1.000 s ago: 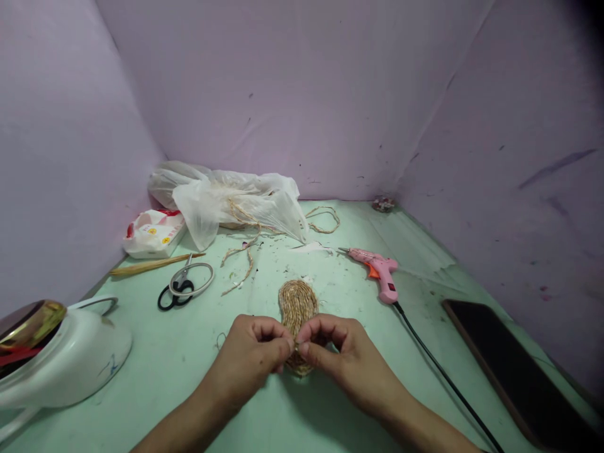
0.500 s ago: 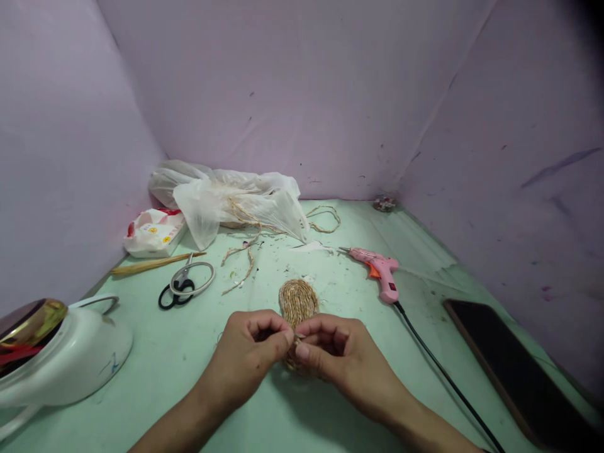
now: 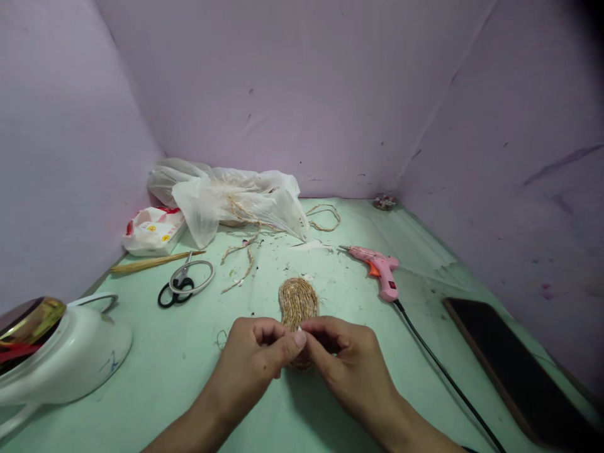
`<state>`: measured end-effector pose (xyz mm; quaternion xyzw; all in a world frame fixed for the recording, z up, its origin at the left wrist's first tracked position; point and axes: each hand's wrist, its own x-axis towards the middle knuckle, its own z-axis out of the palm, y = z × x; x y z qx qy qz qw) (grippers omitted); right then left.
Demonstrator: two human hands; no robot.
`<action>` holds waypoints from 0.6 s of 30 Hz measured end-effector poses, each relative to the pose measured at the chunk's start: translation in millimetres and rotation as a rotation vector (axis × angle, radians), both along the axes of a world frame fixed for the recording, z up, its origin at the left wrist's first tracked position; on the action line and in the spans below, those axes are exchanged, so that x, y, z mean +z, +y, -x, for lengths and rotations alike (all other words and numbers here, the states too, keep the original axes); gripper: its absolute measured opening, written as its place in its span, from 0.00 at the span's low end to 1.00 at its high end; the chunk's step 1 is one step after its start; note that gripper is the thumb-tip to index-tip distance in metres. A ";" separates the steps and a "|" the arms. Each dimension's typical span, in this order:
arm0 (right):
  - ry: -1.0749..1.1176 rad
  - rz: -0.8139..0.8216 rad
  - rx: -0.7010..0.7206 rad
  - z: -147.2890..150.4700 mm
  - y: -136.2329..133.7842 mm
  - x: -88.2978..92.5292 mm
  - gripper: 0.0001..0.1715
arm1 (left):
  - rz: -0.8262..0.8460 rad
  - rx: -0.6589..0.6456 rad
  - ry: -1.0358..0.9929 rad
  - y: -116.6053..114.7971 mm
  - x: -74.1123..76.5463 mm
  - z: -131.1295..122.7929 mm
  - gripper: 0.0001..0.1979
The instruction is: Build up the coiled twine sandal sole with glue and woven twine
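A woven straw-coloured sole-shaped piece (image 3: pixel 298 301) lies on the green table, its lower part partly hidden behind the hands. Above it, the fingertips of my left hand (image 3: pixel 259 358) and my right hand (image 3: pixel 346 358) meet. Both hands are closed in a pinch around a tiny whitish bit that shows between the fingertips; what it is cannot be made out.
A pink glue gun (image 3: pixel 377 267) with a black cord and a dark phone (image 3: pixel 514 371) lie to the right. On the left are scissors (image 3: pixel 177 290), a ring, a white pot (image 3: pixel 89 352) and a tissue pack (image 3: pixel 153 231). Behind are a plastic bag (image 3: pixel 236 195) and loose cord (image 3: pixel 250 261).
My right hand has turned slightly, its thumb now pointing up toward the left thumb. My left hand has shifted a little to the right. More of the woven piece's lower end shows.
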<state>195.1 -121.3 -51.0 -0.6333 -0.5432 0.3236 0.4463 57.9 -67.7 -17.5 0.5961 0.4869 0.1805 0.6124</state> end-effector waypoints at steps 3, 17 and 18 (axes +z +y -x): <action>0.012 0.006 -0.005 1.5 -0.3 -0.1 0.09 | 0.027 0.040 0.018 -1.1 1.2 -3.1 0.11; 1.022 0.359 0.074 -0.2 7.3 8.1 0.15 | 0.050 0.030 -0.089 2.2 0.8 0.7 0.05; 1.061 0.384 0.097 -0.4 6.8 8.1 0.15 | 0.054 0.029 -0.087 3.9 1.1 1.4 0.05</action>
